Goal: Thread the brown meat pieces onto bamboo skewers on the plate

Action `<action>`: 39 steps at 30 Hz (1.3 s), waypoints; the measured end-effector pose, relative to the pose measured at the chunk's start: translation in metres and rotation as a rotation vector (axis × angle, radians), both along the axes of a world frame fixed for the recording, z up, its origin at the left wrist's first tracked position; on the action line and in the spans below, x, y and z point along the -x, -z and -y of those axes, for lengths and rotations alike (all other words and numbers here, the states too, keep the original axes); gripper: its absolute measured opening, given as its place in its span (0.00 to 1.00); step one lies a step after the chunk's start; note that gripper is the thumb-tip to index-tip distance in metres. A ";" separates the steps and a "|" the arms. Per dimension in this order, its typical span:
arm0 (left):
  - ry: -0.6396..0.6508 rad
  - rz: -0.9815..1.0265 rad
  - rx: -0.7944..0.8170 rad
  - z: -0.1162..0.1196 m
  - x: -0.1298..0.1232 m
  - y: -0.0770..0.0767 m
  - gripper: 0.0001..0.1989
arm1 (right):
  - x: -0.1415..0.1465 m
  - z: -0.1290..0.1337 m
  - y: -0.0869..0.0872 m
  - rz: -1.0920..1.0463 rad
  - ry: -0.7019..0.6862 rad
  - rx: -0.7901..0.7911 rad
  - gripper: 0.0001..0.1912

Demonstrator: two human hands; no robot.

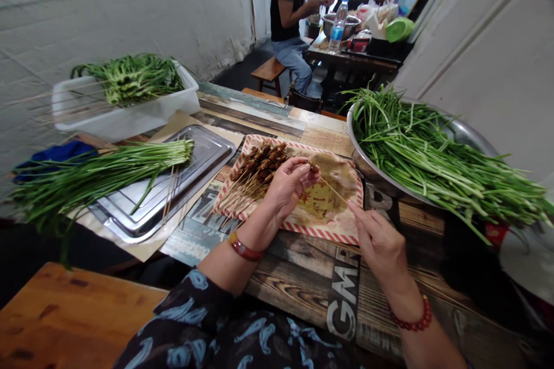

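Observation:
My left hand (291, 187) pinches dark brown pieces of meat (312, 168) above a red-and-white-edged tray (352, 230). Between my two hands runs a thin bamboo skewer (334, 189), its upper end at the meat. The skewer's lower end is gripped in the closed fingers of my right hand (381, 242), just past the tray's right edge. Left of my left hand, a pile of brown meat skewers (262, 164) lies on the tray, sticks pointing toward me. A brownish oily stain covers the tray's right part.
Green garlic chives (142, 167) lie with bare skewers on a metal tray lid (125, 216) at left. Behind stands a white tub (164, 106) of greens. A steel basin (381, 176) heaped with chives stands right. Two people sit beyond, near a water bottle (338, 26).

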State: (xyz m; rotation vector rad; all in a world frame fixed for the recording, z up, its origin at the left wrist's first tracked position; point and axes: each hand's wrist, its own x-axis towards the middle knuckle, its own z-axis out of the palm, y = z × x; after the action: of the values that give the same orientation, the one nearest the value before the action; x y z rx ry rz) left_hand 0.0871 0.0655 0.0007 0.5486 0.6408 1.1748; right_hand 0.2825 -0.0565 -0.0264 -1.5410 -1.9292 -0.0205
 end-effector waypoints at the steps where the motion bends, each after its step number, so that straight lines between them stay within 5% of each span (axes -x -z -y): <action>1: -0.002 -0.003 -0.005 0.000 0.000 0.000 0.20 | 0.000 0.000 0.000 -0.002 -0.003 0.002 0.20; 39: 0.018 -0.038 -0.059 0.005 -0.008 0.003 0.19 | 0.002 -0.003 -0.001 -0.041 -0.032 0.009 0.20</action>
State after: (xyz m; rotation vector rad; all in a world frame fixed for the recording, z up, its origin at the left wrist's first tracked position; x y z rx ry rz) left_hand 0.0953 0.0600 -0.0024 0.6263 0.6340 1.1715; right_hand 0.2804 -0.0539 -0.0259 -1.5049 -1.9244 0.0334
